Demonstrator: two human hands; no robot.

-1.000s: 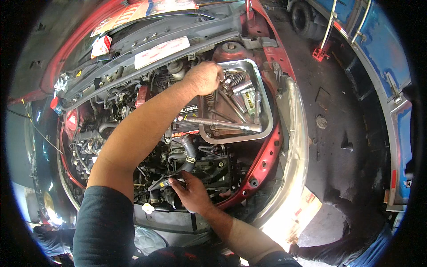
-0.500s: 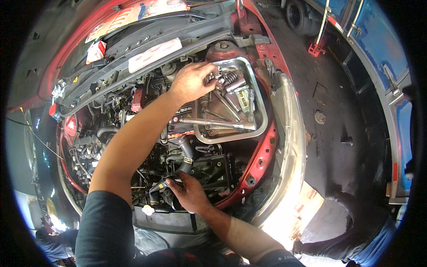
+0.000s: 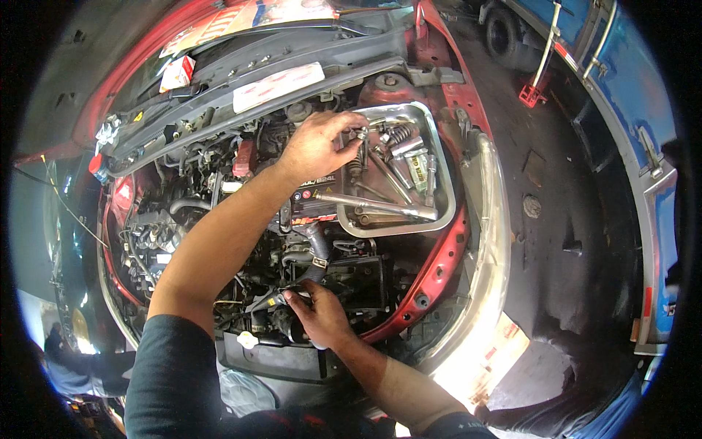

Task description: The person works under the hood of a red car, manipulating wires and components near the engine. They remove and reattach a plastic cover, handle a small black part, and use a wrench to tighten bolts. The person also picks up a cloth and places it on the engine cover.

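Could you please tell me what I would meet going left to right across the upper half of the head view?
Red cap, red-and-white box, red block, left hand, metal tray, red base of the pole, blue panel.

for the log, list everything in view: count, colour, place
metal car body: 1, red, centre
engine parts: many, dark, inside car body
rectangular metal tray: 1, silver, over engine parts
long metal bar: 1, silver, across tray
shorter metal tools: several, silver, in tray
ribbed hose: 1, black, below tray
carton: 1, white and red, upper left
flat item: 1, whitish, upper middle
jack: 1, red, upper right
boxy vehicle: 1, blue, right edge
left hand: 1, bare, at tray
right hand: 1, bare, beside hose
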